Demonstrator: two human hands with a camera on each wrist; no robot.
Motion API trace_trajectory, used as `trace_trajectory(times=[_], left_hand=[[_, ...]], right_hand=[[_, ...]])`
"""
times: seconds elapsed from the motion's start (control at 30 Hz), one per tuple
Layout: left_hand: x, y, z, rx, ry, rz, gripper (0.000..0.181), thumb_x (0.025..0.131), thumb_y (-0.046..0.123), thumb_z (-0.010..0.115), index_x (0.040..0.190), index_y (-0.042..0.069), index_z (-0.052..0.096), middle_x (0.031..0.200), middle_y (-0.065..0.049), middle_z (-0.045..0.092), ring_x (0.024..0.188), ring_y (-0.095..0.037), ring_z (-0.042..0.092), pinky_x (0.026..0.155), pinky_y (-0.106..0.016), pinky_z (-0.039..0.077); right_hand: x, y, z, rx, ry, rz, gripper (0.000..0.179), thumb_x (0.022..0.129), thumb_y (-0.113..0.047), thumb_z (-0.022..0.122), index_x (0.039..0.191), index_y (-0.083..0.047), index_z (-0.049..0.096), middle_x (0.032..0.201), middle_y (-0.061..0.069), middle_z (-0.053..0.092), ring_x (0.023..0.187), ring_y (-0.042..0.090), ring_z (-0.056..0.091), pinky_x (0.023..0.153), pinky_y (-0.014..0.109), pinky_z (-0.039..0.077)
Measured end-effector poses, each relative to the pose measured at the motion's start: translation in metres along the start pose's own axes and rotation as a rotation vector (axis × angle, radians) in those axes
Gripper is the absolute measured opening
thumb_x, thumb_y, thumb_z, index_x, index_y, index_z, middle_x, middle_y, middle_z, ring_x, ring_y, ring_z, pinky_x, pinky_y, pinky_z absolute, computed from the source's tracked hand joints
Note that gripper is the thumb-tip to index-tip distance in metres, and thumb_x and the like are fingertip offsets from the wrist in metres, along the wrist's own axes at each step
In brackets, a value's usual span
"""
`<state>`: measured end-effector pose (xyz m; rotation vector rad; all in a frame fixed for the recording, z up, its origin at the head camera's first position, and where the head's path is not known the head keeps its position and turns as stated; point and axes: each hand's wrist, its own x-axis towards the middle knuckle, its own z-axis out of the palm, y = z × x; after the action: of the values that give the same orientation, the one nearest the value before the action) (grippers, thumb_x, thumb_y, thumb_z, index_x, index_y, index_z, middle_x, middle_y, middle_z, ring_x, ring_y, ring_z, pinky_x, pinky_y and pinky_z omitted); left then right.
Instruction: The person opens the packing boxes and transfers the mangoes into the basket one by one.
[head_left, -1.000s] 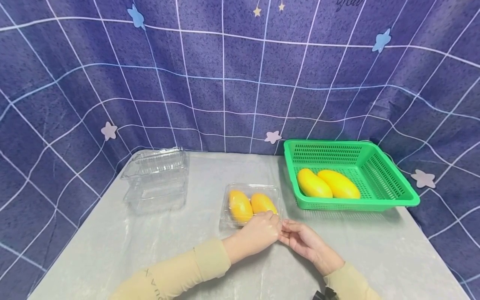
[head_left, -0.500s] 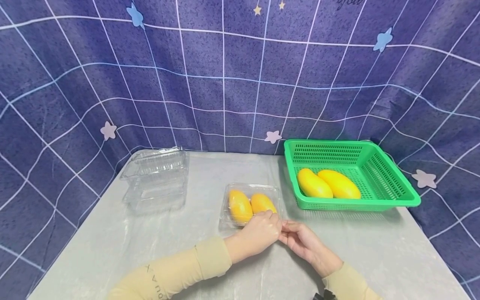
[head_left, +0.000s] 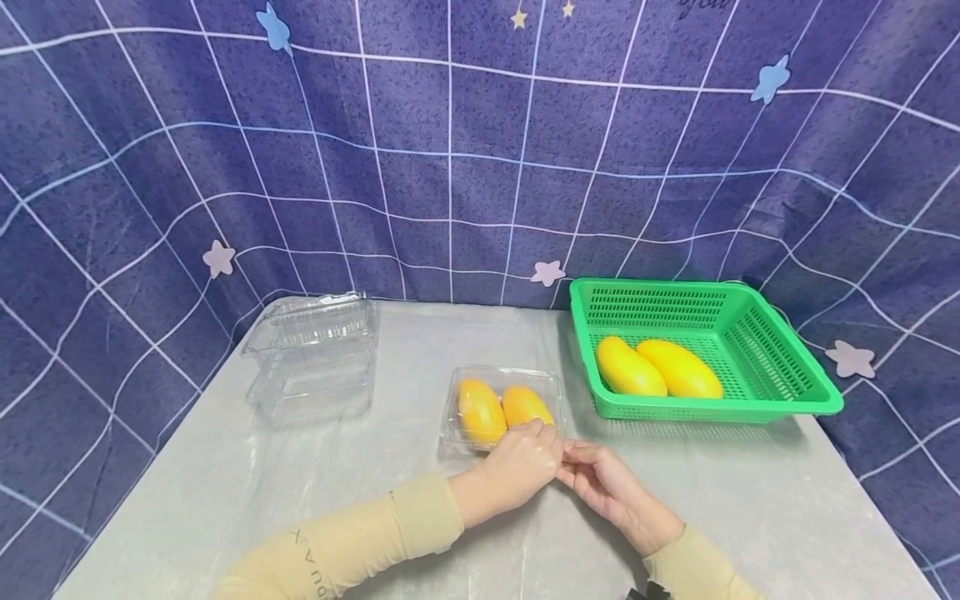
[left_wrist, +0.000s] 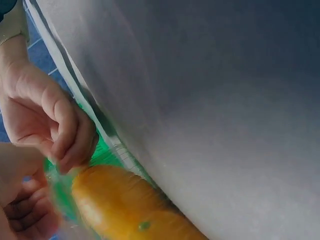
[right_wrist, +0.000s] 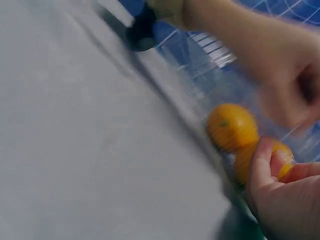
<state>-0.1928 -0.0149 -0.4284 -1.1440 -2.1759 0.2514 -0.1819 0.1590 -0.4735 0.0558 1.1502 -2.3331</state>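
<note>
A clear plastic clamshell box (head_left: 465, 446) with two mangoes (head_left: 482, 412) inside lies in the middle of the table, its lid down over the fruit. My left hand (head_left: 521, 462), fingers curled, grips the near right corner from above. Just to the right, my right hand (head_left: 611, 492) pinches the same corner's edge between thumb and fingertips. Seen from the right wrist, the thumb of the right hand (right_wrist: 285, 200) stands in front of the mangoes (right_wrist: 232, 127). Blurred in the left wrist view, the left hand (left_wrist: 20, 175) overlaps the box corner and hides the exact grip.
At the back right stands a green basket (head_left: 705, 408) with two more mangoes (head_left: 628, 367) in it. An open clear clamshell (head_left: 315, 354), perhaps several nested, stands at the back left of the grey-covered table (head_left: 360, 500). Behind hangs a blue curtain (head_left: 480, 192).
</note>
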Motion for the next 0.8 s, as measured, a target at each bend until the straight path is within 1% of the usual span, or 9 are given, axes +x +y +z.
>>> trace_trajectory(times=[0.13,0.2,0.27,0.4,0.5,0.6,0.67,0.7,0.8], left_hand=[[0.019,-0.022,-0.025,-0.062,0.012,-0.118,0.010,0.079,0.017,0.067,0.086,0.011,0.063,0.078,0.003,0.057,0.068,-0.008,0.049,0.051,-0.015,0.045],[0.026,-0.032,-0.034,-0.090,-0.002,-0.154,0.013,0.081,0.019,0.067,0.088,0.009,0.064,0.083,0.001,0.059,0.072,-0.010,0.051,0.055,-0.016,0.048],[0.028,-0.039,-0.039,-0.112,-0.023,-0.155,0.016,0.083,0.022,0.065,0.092,0.009,0.066,0.088,0.001,0.062,0.077,-0.010,0.053,0.062,-0.015,0.050],[0.028,-0.046,-0.035,-0.167,-0.042,-0.122,0.016,0.085,0.022,0.063,0.096,0.010,0.066,0.095,0.001,0.063,0.086,-0.012,0.054,0.075,-0.017,0.050],[0.027,-0.050,-0.031,-0.234,-0.022,-0.111,0.016,0.088,0.021,0.062,0.100,0.010,0.066,0.100,0.000,0.063,0.094,-0.013,0.055,0.084,-0.019,0.049],[0.023,-0.056,-0.027,-0.313,0.027,-0.109,0.014,0.088,0.018,0.063,0.099,0.009,0.065,0.101,-0.001,0.063,0.097,-0.015,0.055,0.088,-0.021,0.049],[0.019,-0.061,-0.024,-0.347,0.074,-0.114,0.013,0.086,0.016,0.065,0.097,0.009,0.064,0.098,-0.002,0.063,0.095,-0.016,0.055,0.085,-0.023,0.049],[0.017,-0.064,-0.023,-0.343,0.099,-0.122,0.014,0.085,0.017,0.067,0.096,0.009,0.064,0.096,-0.002,0.063,0.092,-0.016,0.055,0.082,-0.024,0.049],[0.012,-0.074,-0.020,-0.320,0.164,-0.162,0.017,0.081,0.017,0.071,0.094,0.009,0.064,0.091,-0.001,0.062,0.087,-0.017,0.055,0.073,-0.026,0.047]], right_hand=[[-0.002,0.000,-0.003,0.043,-0.037,0.000,0.031,0.097,0.004,0.030,0.093,-0.001,0.060,0.094,0.009,0.062,0.095,0.018,0.063,0.098,0.029,0.048],[-0.002,-0.001,-0.004,0.055,-0.062,0.005,0.029,0.098,0.003,0.030,0.095,0.000,0.059,0.096,0.011,0.061,0.098,0.019,0.062,0.101,0.031,0.046],[-0.002,-0.001,-0.005,0.045,-0.082,0.015,0.027,0.098,0.001,0.032,0.098,0.001,0.059,0.099,0.012,0.062,0.100,0.020,0.062,0.102,0.032,0.044],[-0.001,-0.004,-0.007,-0.051,-0.092,0.016,0.023,0.098,-0.001,0.036,0.101,-0.001,0.059,0.100,0.011,0.064,0.100,0.020,0.062,0.101,0.033,0.045],[-0.002,-0.008,-0.008,-0.193,-0.086,-0.005,0.018,0.098,-0.002,0.039,0.101,-0.001,0.057,0.099,0.009,0.065,0.098,0.020,0.064,0.098,0.034,0.048],[-0.004,-0.014,-0.006,-0.375,-0.042,-0.042,0.017,0.096,-0.003,0.043,0.108,0.006,0.052,0.097,0.009,0.065,0.093,0.020,0.064,0.093,0.034,0.052],[-0.006,-0.018,-0.004,-0.525,0.022,-0.095,0.025,0.095,-0.002,0.045,0.114,0.014,0.047,0.097,0.012,0.063,0.090,0.021,0.064,0.088,0.035,0.054],[-0.007,-0.020,-0.002,-0.607,0.068,-0.126,0.030,0.094,-0.002,0.047,0.117,0.016,0.045,0.097,0.014,0.062,0.089,0.022,0.064,0.085,0.035,0.055],[-0.009,-0.026,0.002,-0.874,0.227,-0.239,0.032,0.091,-0.002,0.053,0.119,0.013,0.049,0.098,0.019,0.062,0.088,0.025,0.064,0.077,0.032,0.057]])
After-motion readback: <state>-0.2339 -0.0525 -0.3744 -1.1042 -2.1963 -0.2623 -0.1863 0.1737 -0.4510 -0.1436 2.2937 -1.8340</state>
